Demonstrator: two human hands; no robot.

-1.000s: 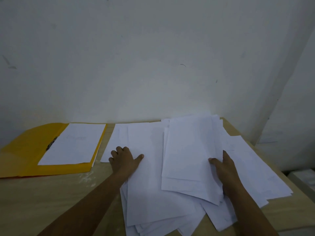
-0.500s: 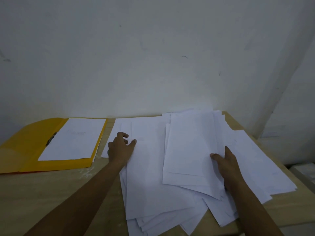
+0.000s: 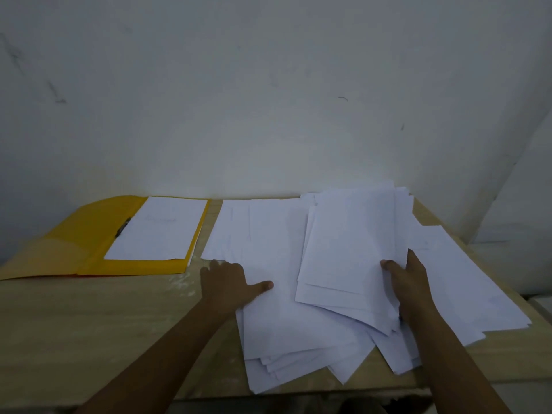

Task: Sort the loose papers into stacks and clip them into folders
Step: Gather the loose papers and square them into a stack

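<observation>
My left hand (image 3: 230,282) lies flat, fingers spread, pinning the messy pile of loose white paper sheets (image 3: 277,297) to the pale wooden table (image 3: 89,324). My right hand (image 3: 407,279) pinches a lifted bundle of white sheets (image 3: 346,249), thumb on top. I'd say square that bundle's edges first. The open yellow card folder (image 3: 74,249) sits at ten o'clock, one sheet already clipped in.

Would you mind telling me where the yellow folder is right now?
In the head view the yellow folder lies open at the table's far left against the wall, a white sheet on it, just left of the loose papers.
</observation>
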